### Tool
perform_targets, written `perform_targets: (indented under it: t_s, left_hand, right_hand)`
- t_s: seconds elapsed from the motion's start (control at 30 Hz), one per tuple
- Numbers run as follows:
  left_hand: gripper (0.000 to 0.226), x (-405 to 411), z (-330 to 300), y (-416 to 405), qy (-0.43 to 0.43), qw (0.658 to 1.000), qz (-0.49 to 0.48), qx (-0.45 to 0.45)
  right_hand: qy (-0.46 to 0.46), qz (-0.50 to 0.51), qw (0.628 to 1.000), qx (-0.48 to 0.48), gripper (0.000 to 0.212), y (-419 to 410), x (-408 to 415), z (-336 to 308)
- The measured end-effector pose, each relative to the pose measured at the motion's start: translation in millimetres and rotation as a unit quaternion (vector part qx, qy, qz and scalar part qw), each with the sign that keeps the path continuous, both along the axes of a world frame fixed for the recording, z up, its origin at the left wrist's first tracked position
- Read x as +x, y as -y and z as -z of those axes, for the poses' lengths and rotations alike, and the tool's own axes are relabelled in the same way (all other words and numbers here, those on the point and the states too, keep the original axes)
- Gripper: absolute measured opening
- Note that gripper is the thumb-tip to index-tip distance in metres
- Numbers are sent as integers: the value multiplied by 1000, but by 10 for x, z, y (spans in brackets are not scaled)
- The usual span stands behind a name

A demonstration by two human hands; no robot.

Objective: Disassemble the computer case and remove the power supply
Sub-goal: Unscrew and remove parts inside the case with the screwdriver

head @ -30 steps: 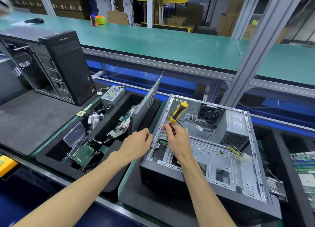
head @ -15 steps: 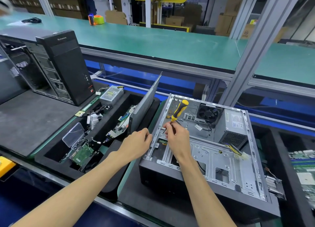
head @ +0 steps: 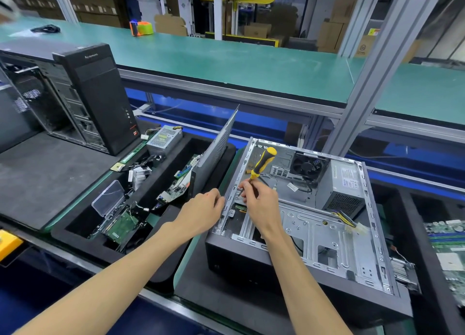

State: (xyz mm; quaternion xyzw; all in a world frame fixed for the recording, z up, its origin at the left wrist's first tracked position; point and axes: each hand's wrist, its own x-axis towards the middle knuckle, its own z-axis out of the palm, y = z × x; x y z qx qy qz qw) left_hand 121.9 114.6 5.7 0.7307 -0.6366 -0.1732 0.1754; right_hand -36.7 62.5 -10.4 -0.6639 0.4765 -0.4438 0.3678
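I see the computer case (head: 314, 236) lying on its side on the dark mat in front of me, its open face up and its metal frame bare. My right hand (head: 261, 203) reaches inside near the left rail, fingers curled round the shaft of the screwdriver (head: 263, 162), whose yellow and black handle stands up tilted above my knuckles; the tip is hidden behind my fingers, so I cannot tell what it bears on. My left hand (head: 201, 212) rests against the outside of the case's left edge with its fingers folded over the rim; their ends are out of sight behind the metal, yet they plainly grasp the edge. The power supply (head: 343, 183) sits in the far right corner of the case, just beside the black fan (head: 307, 164), and its bundle of yellow and black cables (head: 349, 221) trails out across the frame to a pale plug. A grey side panel (head: 219, 148) leans upright in the black tray (head: 75, 231) to the left, which holds loose boards and parts too jumbled to sort out. Another tower (head: 83, 95) stands further left, partly cut off by the frame edge.
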Motion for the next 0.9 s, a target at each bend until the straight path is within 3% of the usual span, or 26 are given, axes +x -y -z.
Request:
perform_targets:
  t_s: [0.3,0.5,0.57,0.63,0.7,0.73,0.8,0.9]
  left_hand:
    - [29,-1,11,-11,1,1000,7,-11]
    - [27,-9,-19,-27,28,1000,4,-3]
    - [20,-16,-110,0,37,998,-12,-49]
    - [22,-36,-339,36,-77,982,-20,-174]
    - [42,-68,-677,83,-213,943,70,-247]
    - [50,-74,-838,103,-221,935,140,-240]
    - [50,-87,-1088,139,-118,942,251,-187]
    - [30,-140,-1264,199,66,957,253,-126]
  right_hand:
    - [-27,2,1000,4,24,-13,12,0]
    - [-80,-24,995,-46,23,-16,-6,1]
    - [-92,-24,993,-65,26,-24,9,3]
    - [-93,-29,993,-72,29,-17,20,-5]
    - [-93,-38,992,-76,29,-5,21,-5]
    - [-94,-42,991,-80,29,-6,22,1]
    - [-106,-48,989,-87,28,-25,34,15]
    - [-100,-46,990,-84,22,-44,61,14]
